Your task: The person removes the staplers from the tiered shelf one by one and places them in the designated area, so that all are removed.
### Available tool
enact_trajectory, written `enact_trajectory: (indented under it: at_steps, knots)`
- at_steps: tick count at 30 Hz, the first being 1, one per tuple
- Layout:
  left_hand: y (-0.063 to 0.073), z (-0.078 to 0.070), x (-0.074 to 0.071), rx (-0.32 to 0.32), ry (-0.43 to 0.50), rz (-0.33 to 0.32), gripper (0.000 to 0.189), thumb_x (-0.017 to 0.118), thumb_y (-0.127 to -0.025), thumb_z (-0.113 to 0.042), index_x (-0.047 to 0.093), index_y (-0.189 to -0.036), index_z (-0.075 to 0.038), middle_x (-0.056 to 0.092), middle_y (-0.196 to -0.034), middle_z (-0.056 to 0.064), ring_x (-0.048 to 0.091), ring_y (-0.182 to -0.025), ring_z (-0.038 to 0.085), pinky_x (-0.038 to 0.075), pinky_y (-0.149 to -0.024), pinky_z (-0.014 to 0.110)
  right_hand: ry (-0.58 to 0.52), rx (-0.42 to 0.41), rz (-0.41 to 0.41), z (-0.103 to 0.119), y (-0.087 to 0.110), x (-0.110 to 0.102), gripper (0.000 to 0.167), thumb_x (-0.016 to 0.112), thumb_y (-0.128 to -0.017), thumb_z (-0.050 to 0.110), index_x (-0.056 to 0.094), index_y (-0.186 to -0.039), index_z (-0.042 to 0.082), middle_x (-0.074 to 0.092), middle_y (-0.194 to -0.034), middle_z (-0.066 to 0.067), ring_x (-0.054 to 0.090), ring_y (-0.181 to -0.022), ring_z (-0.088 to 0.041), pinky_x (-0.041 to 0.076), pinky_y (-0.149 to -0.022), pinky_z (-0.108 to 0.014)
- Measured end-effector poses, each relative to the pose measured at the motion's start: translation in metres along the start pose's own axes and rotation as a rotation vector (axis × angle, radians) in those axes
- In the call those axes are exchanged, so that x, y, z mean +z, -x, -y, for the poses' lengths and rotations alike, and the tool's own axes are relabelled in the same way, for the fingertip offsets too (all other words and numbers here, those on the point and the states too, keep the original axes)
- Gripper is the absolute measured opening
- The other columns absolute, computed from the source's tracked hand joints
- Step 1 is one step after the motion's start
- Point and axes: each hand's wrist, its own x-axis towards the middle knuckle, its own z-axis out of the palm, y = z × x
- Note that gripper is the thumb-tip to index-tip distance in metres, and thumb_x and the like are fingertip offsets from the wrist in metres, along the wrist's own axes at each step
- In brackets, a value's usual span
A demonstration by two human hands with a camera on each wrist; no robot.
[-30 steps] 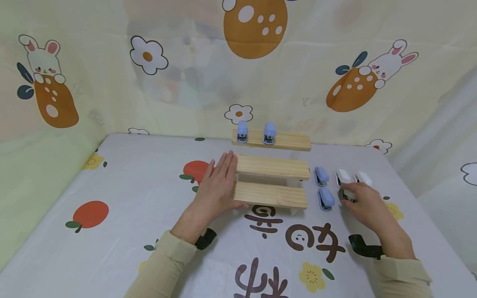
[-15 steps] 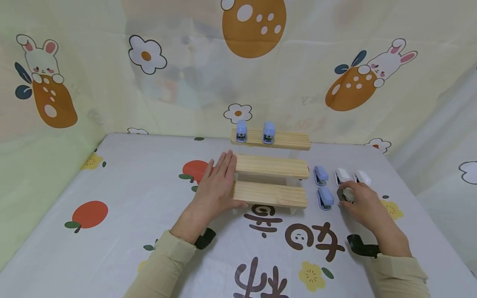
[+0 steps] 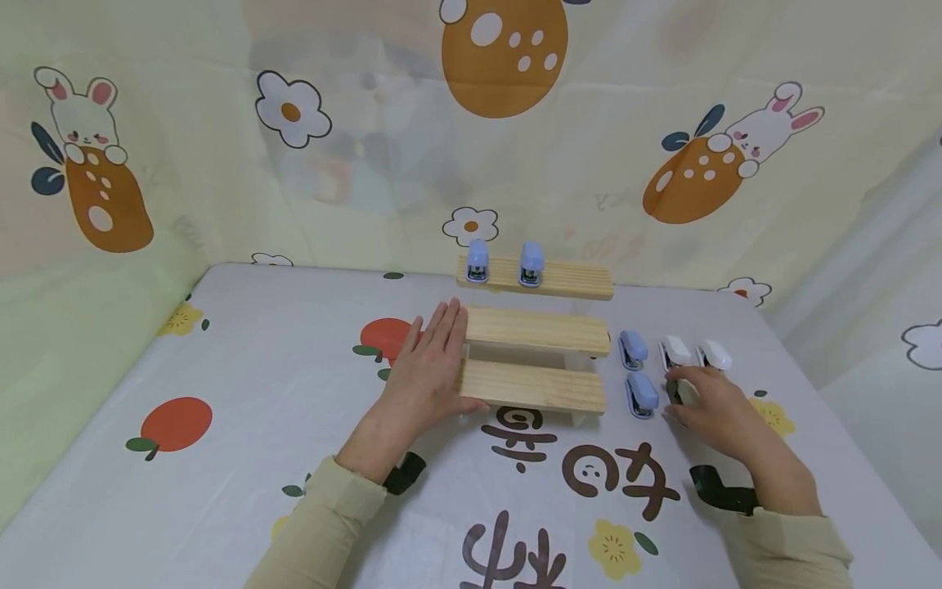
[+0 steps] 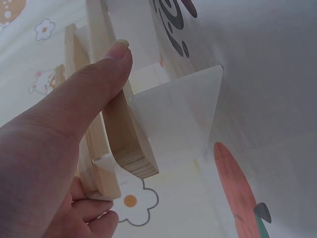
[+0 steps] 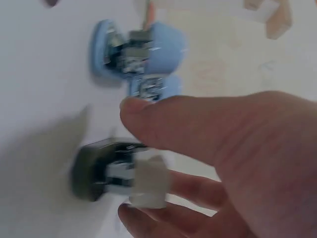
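In the head view my left hand (image 3: 428, 368) rests against the left end of a three-step wooden shelf (image 3: 533, 384), fingers extended. Its thumb (image 4: 99, 79) lies along the front board in the left wrist view. My right hand (image 3: 717, 413) pinches a small grey-white stapler (image 3: 688, 393) with a dark base, at the table's right; in the right wrist view the stapler (image 5: 148, 181) sits between thumb and fingers, slightly blurred. Two blue staplers (image 3: 642, 394) lie just left of it. Behind it are two white staplers (image 3: 675, 352).
Two more blue staplers (image 3: 531, 263) stand on the top back board (image 3: 577, 278). Clear panels (image 4: 178, 109) support the boards. A printed cloth covers the table (image 3: 280, 425), and a patterned curtain (image 3: 368, 188) hangs behind.
The right hand and the grey-white stapler have shifted and turned slightly where they are. The left hand has stayed on the shelf.
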Motion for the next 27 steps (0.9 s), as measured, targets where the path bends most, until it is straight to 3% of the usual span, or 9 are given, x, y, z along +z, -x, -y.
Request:
enact_trajectory:
  at_steps: [4,14,27]
  knots:
    - [0.001,0.0,-0.001,0.005,0.0,-0.005,0.134,0.088,-0.061,-0.06,0.016,-0.157,-0.001,0.016,-0.166,0.014,0.016,-0.155,0.028,0.015,-0.126,0.048,-0.012,-0.036,-0.052,0.008,0.006,-0.009,0.043,0.066,-0.091,0.012,0.055,-0.129,-0.004,0.039,-0.139,-0.04,0.038,-0.125,-0.059,0.038,-0.096,-0.075]
    - [0.001,-0.001,-0.002,0.0,-0.005,0.008,0.133,0.086,-0.062,-0.062,0.015,-0.158,-0.002,0.015,-0.167,0.013,0.014,-0.155,0.027,0.014,-0.126,0.047,-0.029,-0.181,-0.291,0.042,0.01,-0.028,0.029,0.065,-0.091,0.006,0.062,-0.119,-0.003,0.05,-0.132,-0.032,0.047,-0.121,-0.05,0.043,-0.095,-0.071]
    - [0.001,0.0,-0.001,0.006,0.03,-0.004,0.133,0.088,-0.061,-0.058,0.016,-0.157,-0.001,0.015,-0.167,0.013,0.014,-0.155,0.027,0.013,-0.126,0.048,-0.038,-0.29,-0.401,0.092,0.001,-0.052,0.027,0.067,-0.09,0.004,0.064,-0.117,-0.001,0.053,-0.133,-0.024,0.05,-0.121,-0.043,0.049,-0.093,-0.064]
